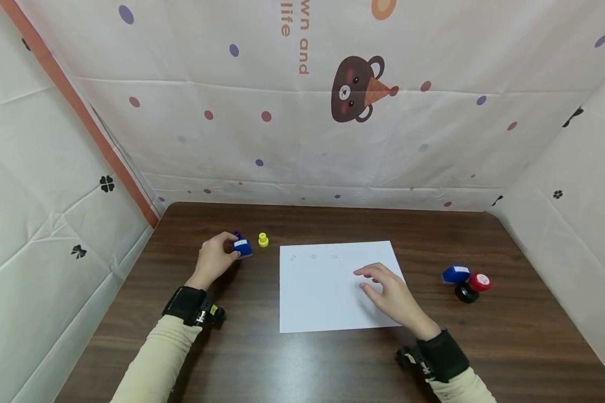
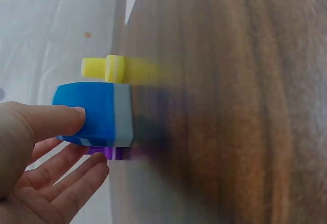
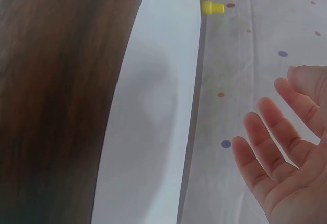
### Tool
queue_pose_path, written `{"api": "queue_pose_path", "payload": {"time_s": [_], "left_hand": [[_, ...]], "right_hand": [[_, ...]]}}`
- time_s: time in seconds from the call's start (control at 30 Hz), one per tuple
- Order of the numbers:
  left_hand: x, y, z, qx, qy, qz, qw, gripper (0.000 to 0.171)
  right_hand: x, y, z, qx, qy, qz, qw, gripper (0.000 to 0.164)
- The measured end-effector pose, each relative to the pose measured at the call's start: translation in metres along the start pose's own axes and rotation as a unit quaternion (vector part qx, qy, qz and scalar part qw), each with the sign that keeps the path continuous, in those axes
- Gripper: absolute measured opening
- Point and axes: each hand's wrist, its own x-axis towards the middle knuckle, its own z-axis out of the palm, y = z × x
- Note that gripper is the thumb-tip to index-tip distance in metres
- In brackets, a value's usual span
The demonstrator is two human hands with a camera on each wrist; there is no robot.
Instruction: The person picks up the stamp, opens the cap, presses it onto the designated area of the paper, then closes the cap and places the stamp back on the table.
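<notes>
At the left of the table, my left hand [image 1: 214, 262] pinches a blue stamp [image 1: 242, 248] with a pale base. The left wrist view shows the thumb on the near face of this stamp [image 2: 87, 114]. A small purple stamp [image 1: 237, 234] stands just behind it, partly hidden. To its right is a small yellow stamp [image 1: 263, 240]. My right hand [image 1: 390, 296] hovers over the right part of a white sheet of paper [image 1: 322, 296], fingers relaxed and holding nothing. Several small faint reddish marks [image 1: 313, 256] run along the sheet's upper left.
On the right of the brown wooden table [image 1: 252, 358] sit another blue stamp [image 1: 456, 273], a red round-topped piece [image 1: 480, 281] and a black round piece [image 1: 466, 294], close together. Patterned white cloth [image 1: 302, 140] hangs behind the table and on both sides.
</notes>
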Motion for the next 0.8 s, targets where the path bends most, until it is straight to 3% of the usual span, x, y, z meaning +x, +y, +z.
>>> {"api": "queue_pose_path", "payload": {"time_s": [0.27, 0.57, 0.8], "left_hand": [[-0.008, 0.008, -0.009, -0.024, 0.027, 0.014, 0.9992, 0.031], [-0.020, 0.019, -0.022, -0.049, 0.066, 0.066, 0.9944, 0.031], [-0.033, 0.032, -0.022, -0.057, 0.077, 0.119, 0.9883, 0.033]], "right_hand": [[-0.009, 0.010, -0.016, -0.038, 0.037, 0.004, 0.999, 0.030], [-0.025, 0.026, -0.050, -0.091, 0.097, 0.024, 0.991, 0.032], [-0.039, 0.035, -0.078, -0.136, 0.142, 0.037, 0.980, 0.035]]}}
